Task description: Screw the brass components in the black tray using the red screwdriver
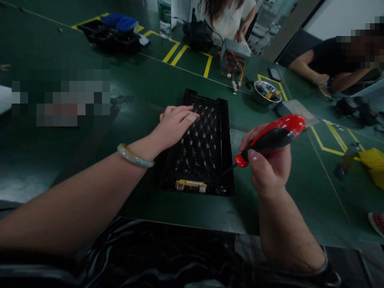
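Observation:
A black ribbed plastic housing [207, 120] lies flat on the green table [144, 92], with a small tan connector part [191, 186] at its near edge. My left hand [175, 124] rests flat on the housing's left side, fingers stretched out. My right hand [268, 166] is wrapped round a red and black screwdriver [271, 138]. Its thin shaft points down and left to the housing's near right corner.
A metal bowl [264, 93] holding small parts stands behind the housing. Farther back are a metal box with coloured wires [234, 56], black trays [111, 36] and a bottle [164, 16]. Yellow objects [370, 164] lie at right. Two other people sit across the table.

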A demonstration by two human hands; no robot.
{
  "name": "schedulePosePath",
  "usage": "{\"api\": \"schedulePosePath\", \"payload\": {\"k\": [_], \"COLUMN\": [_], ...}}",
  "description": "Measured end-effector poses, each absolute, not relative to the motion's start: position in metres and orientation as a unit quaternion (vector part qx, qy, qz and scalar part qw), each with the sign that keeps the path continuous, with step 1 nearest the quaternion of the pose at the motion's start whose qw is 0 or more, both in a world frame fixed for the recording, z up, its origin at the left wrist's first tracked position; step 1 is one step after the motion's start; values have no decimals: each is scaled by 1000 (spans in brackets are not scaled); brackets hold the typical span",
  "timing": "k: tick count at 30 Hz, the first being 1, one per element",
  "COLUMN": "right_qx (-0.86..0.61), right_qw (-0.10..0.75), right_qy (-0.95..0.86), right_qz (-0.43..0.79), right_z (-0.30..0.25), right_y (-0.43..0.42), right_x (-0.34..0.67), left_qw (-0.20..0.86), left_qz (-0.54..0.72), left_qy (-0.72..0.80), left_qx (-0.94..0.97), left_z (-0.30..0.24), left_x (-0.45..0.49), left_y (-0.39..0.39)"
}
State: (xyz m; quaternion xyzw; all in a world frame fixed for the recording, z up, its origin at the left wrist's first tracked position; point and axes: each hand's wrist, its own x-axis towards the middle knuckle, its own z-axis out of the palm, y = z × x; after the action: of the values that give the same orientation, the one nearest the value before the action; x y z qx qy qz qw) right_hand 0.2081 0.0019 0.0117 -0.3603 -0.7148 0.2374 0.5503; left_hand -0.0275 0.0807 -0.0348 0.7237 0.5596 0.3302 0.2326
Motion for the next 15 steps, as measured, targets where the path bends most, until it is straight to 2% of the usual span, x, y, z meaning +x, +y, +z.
{"api": "schedulePosePath", "payload": {"k": [5,8,11,15], "right_qx": [-352,-372,-355,-354], "right_qw": [610,631,656,650], "right_qy": [-669,-635,-599,-585], "right_qz": [237,247,292,331], "right_z": [18,20,19,17], "right_y": [4,7,8,6], "right_x": [207,206,204,198], "left_qw": [205,268,415,408], "left_qz": [343,335,244,128], "left_qy": [546,470,353,264], "left_qx": [737,771,802,865], "left_z": [-27,-14,1,15], "left_x": [-29,-35,-43,-51], "left_y": [77,71,65,61]}}
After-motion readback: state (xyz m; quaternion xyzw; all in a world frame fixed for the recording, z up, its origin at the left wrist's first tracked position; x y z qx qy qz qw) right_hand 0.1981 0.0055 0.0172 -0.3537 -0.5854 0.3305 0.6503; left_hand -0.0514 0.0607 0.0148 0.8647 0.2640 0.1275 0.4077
